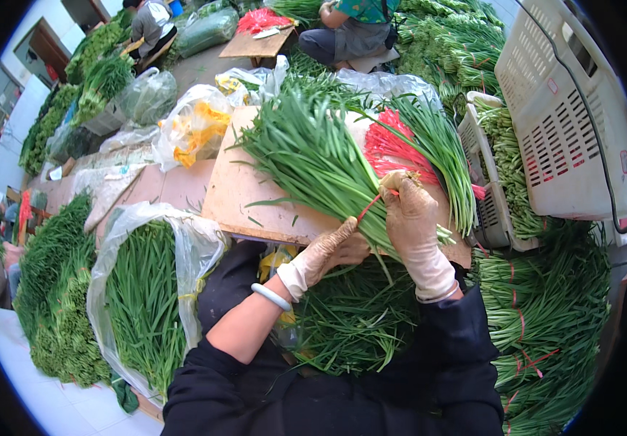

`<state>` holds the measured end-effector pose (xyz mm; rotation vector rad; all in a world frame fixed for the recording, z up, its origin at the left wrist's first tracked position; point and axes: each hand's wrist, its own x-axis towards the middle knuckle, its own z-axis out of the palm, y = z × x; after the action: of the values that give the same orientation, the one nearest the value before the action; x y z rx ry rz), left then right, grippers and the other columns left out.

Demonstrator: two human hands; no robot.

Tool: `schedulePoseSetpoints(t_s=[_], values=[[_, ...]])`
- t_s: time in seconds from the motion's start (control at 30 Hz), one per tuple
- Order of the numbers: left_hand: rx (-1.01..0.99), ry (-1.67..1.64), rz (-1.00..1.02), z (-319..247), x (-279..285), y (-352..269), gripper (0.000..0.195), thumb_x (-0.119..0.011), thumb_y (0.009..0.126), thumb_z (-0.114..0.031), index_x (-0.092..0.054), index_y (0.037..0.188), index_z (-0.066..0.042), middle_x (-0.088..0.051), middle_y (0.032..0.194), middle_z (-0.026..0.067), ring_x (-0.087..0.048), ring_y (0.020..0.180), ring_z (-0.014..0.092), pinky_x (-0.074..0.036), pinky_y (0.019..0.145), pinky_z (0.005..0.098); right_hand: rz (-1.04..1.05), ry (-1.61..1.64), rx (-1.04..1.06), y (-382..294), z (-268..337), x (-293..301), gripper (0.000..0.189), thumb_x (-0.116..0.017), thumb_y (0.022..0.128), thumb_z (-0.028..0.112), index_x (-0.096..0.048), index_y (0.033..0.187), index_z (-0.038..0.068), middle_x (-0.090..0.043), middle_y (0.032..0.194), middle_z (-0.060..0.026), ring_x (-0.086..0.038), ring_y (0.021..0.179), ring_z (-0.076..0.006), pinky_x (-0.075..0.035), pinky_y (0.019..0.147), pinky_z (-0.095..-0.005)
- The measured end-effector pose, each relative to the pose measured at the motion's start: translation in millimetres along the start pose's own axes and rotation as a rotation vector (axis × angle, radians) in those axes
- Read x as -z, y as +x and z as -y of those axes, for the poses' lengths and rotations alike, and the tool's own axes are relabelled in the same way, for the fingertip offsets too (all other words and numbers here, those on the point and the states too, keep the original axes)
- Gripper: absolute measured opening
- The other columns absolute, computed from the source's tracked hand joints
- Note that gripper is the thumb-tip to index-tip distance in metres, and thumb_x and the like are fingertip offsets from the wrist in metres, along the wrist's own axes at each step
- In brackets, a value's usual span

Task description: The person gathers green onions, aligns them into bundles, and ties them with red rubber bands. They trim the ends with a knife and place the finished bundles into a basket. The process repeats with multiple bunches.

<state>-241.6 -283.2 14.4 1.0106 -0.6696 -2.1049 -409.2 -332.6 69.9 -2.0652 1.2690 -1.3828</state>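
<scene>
A large bunch of garlic chives point(313, 158) lies slanted over a wooden board point(245, 204), leaves away from me and pale stems towards me. My gloved left hand point(321, 253) grips it from the left near the stem end. A red tie point(369, 206) crosses the stems, running from my left thumb to the fingers of my gloved right hand point(412, 229). Those right fingers pinch the tie above the stems; whether it is knotted is hidden. Beside them on the board are a heap of red ties point(392, 144) and looser chives point(447, 150).
An open plastic bag of chives point(144, 294) stands at left. Loose leaves point(351, 321) lie below the board. White plastic crates point(564, 114) and tied bunches point(537, 321) crowd the right side. Two people sit working beyond the board, near another low table point(256, 43).
</scene>
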Motion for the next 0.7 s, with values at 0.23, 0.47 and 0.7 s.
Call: schedulePoseSetpoints(t_s=[0.23,0.47,0.7], values=[[-0.687,-0.373,0.176,-49,-34,7,0.083,-0.075,0.078,-0.05,-0.041,0.14,-0.007,-0.05,0.139,0.0088,-0.048,0.127,0.026,-0.036,0.11,0.0451,-0.211,0.57,-0.014,22,52,23,0.007,-0.063,0.087,-0.005,-0.058,0.09,0.0,-0.063,0.088,-0.0099,-0.061,0.081,-0.0176,-0.049,0.077,-0.0296],[-0.929,0.112,-0.074,-80,-51,-7,0.071,-0.085,0.07,-0.014,-0.048,0.13,-0.004,-0.06,0.12,0.0067,-0.059,0.112,0.022,-0.048,0.098,0.0379,-0.296,0.862,-0.106,28,42,29,0.004,-0.056,0.095,0.0,-0.055,0.093,0.003,-0.06,0.101,-0.0086,-0.056,0.087,-0.0132,-0.045,0.083,-0.0268],[-0.507,0.362,-0.067,-64,-36,-1,0.027,-0.073,0.081,-0.005,-0.066,0.107,-0.001,-0.068,0.097,0.0041,-0.064,0.088,0.016,-0.053,0.079,0.0298,-0.026,0.209,-0.375,1,-25,9,0.011,-0.056,0.094,0.012,-0.057,0.102,0.005,-0.06,0.104,-0.006,-0.053,0.091,-0.0161,-0.045,0.084,-0.0331]])
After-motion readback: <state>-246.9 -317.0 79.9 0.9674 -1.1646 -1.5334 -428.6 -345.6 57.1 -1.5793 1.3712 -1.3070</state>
